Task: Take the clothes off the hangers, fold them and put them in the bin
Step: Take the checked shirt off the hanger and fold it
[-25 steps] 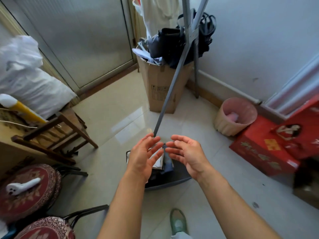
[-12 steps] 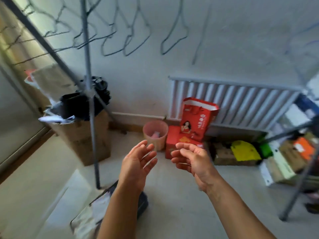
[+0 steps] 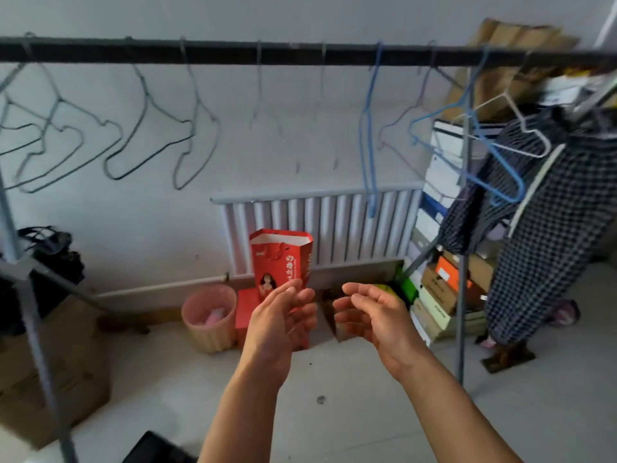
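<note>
Grey-white wall with a white radiator (image 3: 334, 225) low on it, pale tiled floor (image 3: 350, 389). A dark rail (image 3: 233, 55) runs across the top of the view.

On the left fingers (image 3: 302, 294): near straight, slightly fanned, gripping nothing. On the right fingers (image 3: 355, 300): loosely curled, relaxed, also holding nothing. The left hand (image 3: 277, 329) and right hand (image 3: 377, 319) are raised side by side, palms turned toward each other, with a gap between them. Both forearms are bare and come up from the bottom edge.

Behind the hands a red gift bag (image 3: 283, 255) stands upright against the radiator, with a pink basket (image 3: 207, 317) just left of it on the floor.

Clothes: a checked garment (image 3: 551, 248) hangs at the far right end of the rail, with a darker striped garment (image 3: 477, 208) beside it on its left. Both are well apart from the hands. On the rail, grey wire hangers (image 3: 147, 135) sit to the left and blue hangers (image 3: 369, 145) toward the right, all hanging bare.

Of the bin (image 3: 153, 447) only a dark corner shows, at the bottom edge left of the left forearm. Can't tell what's in it.

Far left: cardboard box (image 3: 56, 379) behind the grey rack post (image 3: 30, 312). Right: stacked boxes (image 3: 437, 289) behind the garments.
</note>
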